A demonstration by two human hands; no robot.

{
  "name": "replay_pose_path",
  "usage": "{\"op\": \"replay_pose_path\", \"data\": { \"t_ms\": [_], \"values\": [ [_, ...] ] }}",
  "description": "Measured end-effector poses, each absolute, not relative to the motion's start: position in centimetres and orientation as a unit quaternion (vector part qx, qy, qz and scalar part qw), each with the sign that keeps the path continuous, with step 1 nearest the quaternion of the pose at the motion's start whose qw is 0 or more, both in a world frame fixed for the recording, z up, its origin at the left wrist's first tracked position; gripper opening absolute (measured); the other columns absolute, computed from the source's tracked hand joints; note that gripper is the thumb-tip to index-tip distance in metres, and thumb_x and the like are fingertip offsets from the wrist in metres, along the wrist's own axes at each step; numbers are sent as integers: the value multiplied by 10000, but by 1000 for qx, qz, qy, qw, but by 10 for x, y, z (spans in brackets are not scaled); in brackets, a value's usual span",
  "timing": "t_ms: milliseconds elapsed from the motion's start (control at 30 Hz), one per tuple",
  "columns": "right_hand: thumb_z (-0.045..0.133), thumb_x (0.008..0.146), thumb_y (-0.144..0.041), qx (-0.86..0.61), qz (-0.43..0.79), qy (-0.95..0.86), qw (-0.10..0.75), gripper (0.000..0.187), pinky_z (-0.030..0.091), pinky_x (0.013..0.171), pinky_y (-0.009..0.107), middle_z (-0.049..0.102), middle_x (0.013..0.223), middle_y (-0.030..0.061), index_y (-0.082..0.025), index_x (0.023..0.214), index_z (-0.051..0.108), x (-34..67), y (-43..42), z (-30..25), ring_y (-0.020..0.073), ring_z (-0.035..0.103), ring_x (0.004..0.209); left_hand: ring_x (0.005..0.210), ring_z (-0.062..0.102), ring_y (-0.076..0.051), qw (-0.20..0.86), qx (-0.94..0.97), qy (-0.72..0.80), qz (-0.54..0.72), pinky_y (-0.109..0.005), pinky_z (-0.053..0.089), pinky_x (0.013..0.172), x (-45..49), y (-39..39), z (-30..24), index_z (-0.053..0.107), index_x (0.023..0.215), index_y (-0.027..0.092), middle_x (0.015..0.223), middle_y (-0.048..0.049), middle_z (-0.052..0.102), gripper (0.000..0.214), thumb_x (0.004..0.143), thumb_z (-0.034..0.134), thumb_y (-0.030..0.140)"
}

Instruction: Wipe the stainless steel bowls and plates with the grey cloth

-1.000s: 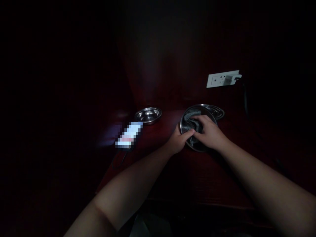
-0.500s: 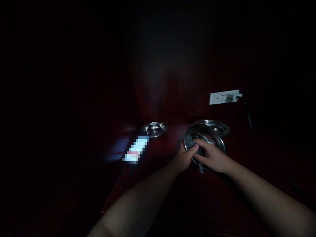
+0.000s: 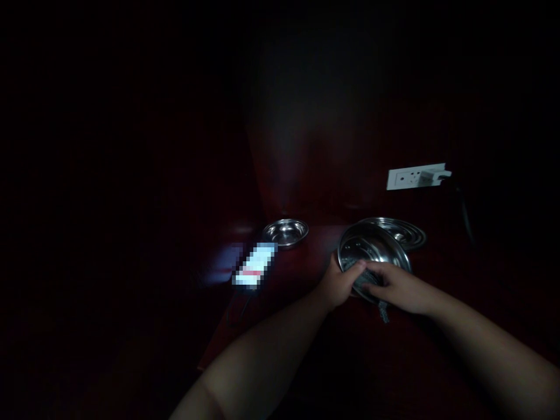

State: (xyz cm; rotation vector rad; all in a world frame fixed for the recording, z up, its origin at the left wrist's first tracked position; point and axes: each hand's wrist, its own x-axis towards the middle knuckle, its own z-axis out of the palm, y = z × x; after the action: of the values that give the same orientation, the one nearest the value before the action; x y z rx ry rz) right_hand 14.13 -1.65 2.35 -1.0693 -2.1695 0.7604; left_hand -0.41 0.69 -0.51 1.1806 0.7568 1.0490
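Note:
A shiny metal bowl (image 3: 377, 244) is tilted toward me. Gripping its near left rim is my left hand (image 3: 339, 284), thumb over the edge and fingers hidden behind the wall. My right hand (image 3: 400, 286) reaches inside with curled fingers and holds a grey patterned cloth (image 3: 364, 284) against the inner wall. One end of the cloth (image 3: 384, 313) hangs out below the near rim. Just behind the bowl rests a round, ridged metal dish or lid (image 3: 413, 231), partly covered by it.
A shallow metal bowl (image 3: 286, 232) sits farther left on the dark red table (image 3: 301, 268). In front of it is a lit phone (image 3: 256, 265), its screen blurred, with a cable below. A wall socket (image 3: 406, 178) at right has a plug and cord. Deep shadow hides the surroundings.
The whole view has shifted, so everything sits farther right. My right hand has moved lower within the bowl along with the cloth, uncovering more of the inner wall.

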Motion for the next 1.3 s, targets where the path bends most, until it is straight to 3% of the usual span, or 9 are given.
{"op": "replay_pose_path", "data": {
  "t_ms": [133,300,600,800,1000,1300],
  "values": [
    [485,731,-207,-434,310,-809,248,240,482,713,329,656,813,34,-159,933,606,145,-15,22,187,615,747,945,571,-217,619,538,316,478,-390,482,783,-3,9,-7,426,1160,205,1060,-82,576,553,685,647,381],
    [480,721,-200,-439,308,-810,235,292,474,732,318,654,853,39,-147,988,584,145,-18,23,189,614,773,1001,551,-222,606,551,281,501,-407,438,873,-1,12,-12,461,1159,184,1081,-93,579,531,695,640,368],
    [498,740,-223,-413,101,-817,389,292,450,812,392,605,971,85,-179,1027,528,132,-15,12,231,570,911,954,573,-207,636,554,238,482,-363,453,850,2,9,-6,537,1094,170,1020,-74,612,449,701,632,364],
    [495,700,-130,-449,-15,-802,393,322,432,828,365,559,1000,88,-177,1018,518,134,-8,19,228,530,937,818,598,-180,645,567,283,428,-330,503,733,0,2,0,508,1123,178,938,-65,616,491,687,643,361],
    [509,730,-224,-593,-118,-737,302,386,421,837,401,517,1118,121,-165,1110,524,140,-1,17,280,496,972,736,601,-165,670,565,312,367,-313,530,551,-4,1,2,389,1203,256,1008,-59,571,609,678,619,460],
    [490,751,-293,-689,-119,-691,182,308,422,800,370,570,962,155,-128,994,581,149,-4,22,274,539,913,798,607,-192,671,550,325,377,-314,536,545,-3,2,3,369,1207,251,1065,-85,575,563,710,594,390]
  ]
}}
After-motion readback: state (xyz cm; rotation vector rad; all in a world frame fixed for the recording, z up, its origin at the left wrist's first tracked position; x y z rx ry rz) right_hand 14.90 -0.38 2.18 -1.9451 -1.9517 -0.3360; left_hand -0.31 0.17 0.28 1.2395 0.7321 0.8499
